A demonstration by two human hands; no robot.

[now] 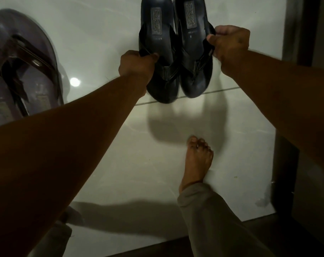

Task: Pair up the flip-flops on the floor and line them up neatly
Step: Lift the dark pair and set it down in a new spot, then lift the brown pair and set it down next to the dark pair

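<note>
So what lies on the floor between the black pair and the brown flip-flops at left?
Nothing: in the head view only bare pale tile separates the black pair from the brown flip-flops.

Two flip-flops [176,52] lie side by side ahead of a bare foot [197,162], another pair [24,67] far left.

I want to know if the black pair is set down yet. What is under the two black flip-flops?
Under the black flip-flops is pale floor tile with a grout line near their toes, and their shadow falls on it. Whether the soles touch it is hidden. The left hand and right hand grip the straps.
</note>
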